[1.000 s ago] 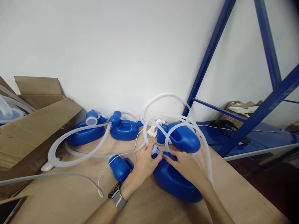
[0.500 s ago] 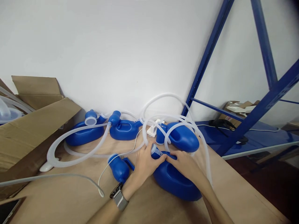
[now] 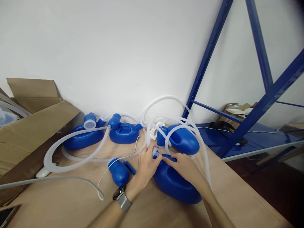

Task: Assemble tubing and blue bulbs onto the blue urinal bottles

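Observation:
A blue plastic urinal bottle (image 3: 177, 185) lies on its side in front of me, its neck towards the far left. My left hand (image 3: 147, 163), with a watch on the wrist, is closed around the neck and its pale translucent cap (image 3: 155, 152). Across the bottle's top by the handle, my right hand (image 3: 185, 164) grips the body, its fingertips close to my left thumb. My fingers hide most of the neck. Left of my left hand lies a loose blue funnel-shaped head (image 3: 118, 172) with a white cord over it.
More blue bottles (image 3: 124, 133) with coiled translucent hoses (image 3: 76, 167) lie along the wall. A white power strip (image 3: 154, 131) sits behind my hands. An open cardboard box (image 3: 40, 133) stands left, a phone (image 3: 8, 217) near the front left corner, and a blue metal shelf (image 3: 251, 139) right.
My left fingers have shifted over the neck and cap, covering more of them. The right hand keeps its hold on the bottle. The whole view has slid slightly left.

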The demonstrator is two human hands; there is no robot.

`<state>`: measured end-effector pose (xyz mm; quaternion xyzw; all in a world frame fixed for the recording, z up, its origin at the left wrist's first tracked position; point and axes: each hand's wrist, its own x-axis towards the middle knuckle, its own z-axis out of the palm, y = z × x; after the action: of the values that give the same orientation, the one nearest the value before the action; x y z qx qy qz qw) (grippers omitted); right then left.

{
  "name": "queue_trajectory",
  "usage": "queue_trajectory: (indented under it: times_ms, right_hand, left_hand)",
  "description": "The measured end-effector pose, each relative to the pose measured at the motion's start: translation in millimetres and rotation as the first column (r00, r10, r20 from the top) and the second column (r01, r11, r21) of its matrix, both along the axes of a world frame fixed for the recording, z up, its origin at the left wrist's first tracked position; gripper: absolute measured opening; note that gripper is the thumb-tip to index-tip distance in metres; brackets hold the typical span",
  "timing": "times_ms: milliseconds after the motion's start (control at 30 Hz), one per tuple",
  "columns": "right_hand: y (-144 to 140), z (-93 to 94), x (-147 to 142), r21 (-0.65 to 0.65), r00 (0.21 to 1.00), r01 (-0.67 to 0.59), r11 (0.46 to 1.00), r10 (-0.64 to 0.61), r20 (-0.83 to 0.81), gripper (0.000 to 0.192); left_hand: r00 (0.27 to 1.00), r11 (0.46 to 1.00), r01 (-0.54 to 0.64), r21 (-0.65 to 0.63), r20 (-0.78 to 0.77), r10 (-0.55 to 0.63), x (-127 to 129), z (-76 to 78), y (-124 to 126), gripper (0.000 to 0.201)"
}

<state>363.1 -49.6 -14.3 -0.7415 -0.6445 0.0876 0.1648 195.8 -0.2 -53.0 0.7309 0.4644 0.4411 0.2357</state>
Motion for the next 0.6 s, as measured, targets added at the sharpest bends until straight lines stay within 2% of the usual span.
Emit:
queue_trajectory:
  times_ms: [233, 400, 600]
  right_hand:
    - [0, 1.5, -2, -0.024, 1.000, -0.019, 1.000, 0.019, -0.018, 0.051]
    - [2, -2.4, 0, 0.001, 1.000, -0.021, 1.000, 0.021, -0.008, 0.049]
    - [3, -3.5, 2, -0.069, 0.999, -0.009, 0.998, 0.006, -0.041, 0.053]
  left_hand:
    - [0.995, 0.998, 0.060, 0.031, -0.083, -0.058, -2, 6.0, 3, 0.024]
    - [0.987, 0.992, 0.127, 0.013, -0.105, -0.125, -5, 9.9, 9, 0.014]
    - [0.982, 0.981, 0.172, -0.092, -0.066, -0.178, -16, 14.5, 7, 0.029]
